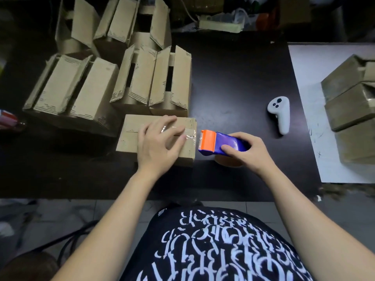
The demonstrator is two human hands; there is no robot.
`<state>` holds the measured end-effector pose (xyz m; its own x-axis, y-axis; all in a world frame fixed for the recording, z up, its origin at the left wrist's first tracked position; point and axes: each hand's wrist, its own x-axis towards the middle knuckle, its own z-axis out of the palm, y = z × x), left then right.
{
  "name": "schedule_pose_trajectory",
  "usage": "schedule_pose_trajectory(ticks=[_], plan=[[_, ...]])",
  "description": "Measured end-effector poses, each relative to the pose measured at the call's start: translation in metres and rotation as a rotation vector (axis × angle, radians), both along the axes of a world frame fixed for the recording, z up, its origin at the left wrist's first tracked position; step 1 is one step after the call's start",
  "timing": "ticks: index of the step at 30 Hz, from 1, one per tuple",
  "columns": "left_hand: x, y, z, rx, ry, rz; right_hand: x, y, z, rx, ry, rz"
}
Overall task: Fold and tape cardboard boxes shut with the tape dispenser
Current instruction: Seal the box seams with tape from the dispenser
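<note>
A small closed cardboard box [129,136] lies on the dark table in front of me. My left hand [160,142] rests flat on its top, fingers spread over a strip of clear tape [190,134] that runs to the box's right edge. Just right of the box, my right hand [245,151] grips a purple tape dispenser [223,145] with an orange head [208,139]. The orange head points at the box's right edge, a small gap away from it.
Several cardboard boxes with open flaps [121,78] stand behind and left of the taped box. A white controller [279,112] lies to the right. Closed boxes [351,110] are stacked on a white sheet [310,118] at the far right. The table's front edge [81,197] is near my body.
</note>
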<state>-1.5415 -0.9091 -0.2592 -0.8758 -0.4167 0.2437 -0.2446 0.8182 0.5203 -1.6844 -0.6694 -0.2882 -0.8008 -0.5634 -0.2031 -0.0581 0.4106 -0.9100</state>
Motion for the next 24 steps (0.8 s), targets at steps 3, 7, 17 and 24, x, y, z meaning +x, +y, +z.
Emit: schedule_pose_trajectory(ticks=[3, 7, 17, 24], plan=[[0.002, -0.003, -0.002, -0.047, 0.017, -0.016, 0.007, 0.006, -0.007, 0.016, -0.043, -0.032], [0.001, -0.002, -0.001, -0.074, -0.015, -0.031, 0.017, 0.009, -0.016, 0.072, -0.020, -0.026], [-0.003, -0.008, 0.003, -0.074, -0.076, -0.075, -0.013, 0.011, -0.004, 0.220, 0.042, 0.166], [-0.003, -0.007, 0.001, -0.069, -0.060, -0.068, -0.013, 0.016, 0.002, 0.226, 0.089, 0.183]])
